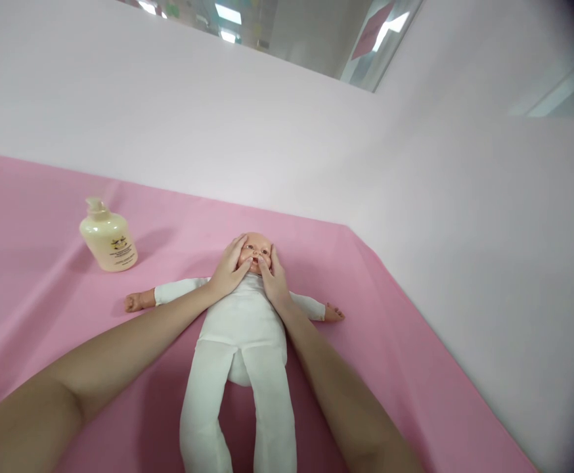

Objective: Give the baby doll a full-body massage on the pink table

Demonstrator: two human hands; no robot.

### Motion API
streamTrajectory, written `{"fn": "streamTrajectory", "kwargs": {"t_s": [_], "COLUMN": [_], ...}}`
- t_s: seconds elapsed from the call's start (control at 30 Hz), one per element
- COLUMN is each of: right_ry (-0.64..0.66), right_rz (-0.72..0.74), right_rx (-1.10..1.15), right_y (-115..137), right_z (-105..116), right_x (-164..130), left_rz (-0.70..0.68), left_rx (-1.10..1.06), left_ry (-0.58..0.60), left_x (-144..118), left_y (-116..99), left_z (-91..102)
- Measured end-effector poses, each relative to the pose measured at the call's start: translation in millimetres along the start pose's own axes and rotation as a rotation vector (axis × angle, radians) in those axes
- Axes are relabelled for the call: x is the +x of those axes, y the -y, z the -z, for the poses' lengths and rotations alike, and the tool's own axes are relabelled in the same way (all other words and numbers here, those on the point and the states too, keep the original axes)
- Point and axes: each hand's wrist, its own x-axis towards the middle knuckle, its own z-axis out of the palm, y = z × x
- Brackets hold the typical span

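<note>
My arms reach over the doll [240,341]. My left hand [228,269] and right hand [273,279] lie open, fingers spread, cupping its cheeks on the pink surface [415,341].

Both arms outstretched, left hand [228,270] and right hand [274,279] cupped, fingers spread.
</note>
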Motion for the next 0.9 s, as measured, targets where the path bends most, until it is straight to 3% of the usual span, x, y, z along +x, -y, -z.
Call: {"fn": "streamTrajectory", "kwargs": {"t_s": [0.13, 0.37, 0.67, 0.9], "right_ry": [0.000, 0.045, 0.007, 0.052], "right_rz": [0.000, 0.179, -0.009, 0.164], "right_rx": [-0.003, 0.058, 0.016, 0.065], "right_y": [-1.3, -2.7, -2.6, -3.1], "right_z": [-0.6, 1.1, -0.3, 3.5], "right_x": [0.6, -0.5, 0.1, 0.6], "left_rz": [0.002, 0.001, 0.006, 0.044], "left_rx": [0.003, 0.000, -0.003, -0.021], "left_ry": [-0.004, 0.007, 0.008, 0.060], "left_x": [0.2, 0.1, -0.5, 7.4], "left_y": [-0.7, -3.9, -1.2, 4.5], "left_z": [0.1, 1.7, 0.1, 4.7]}}
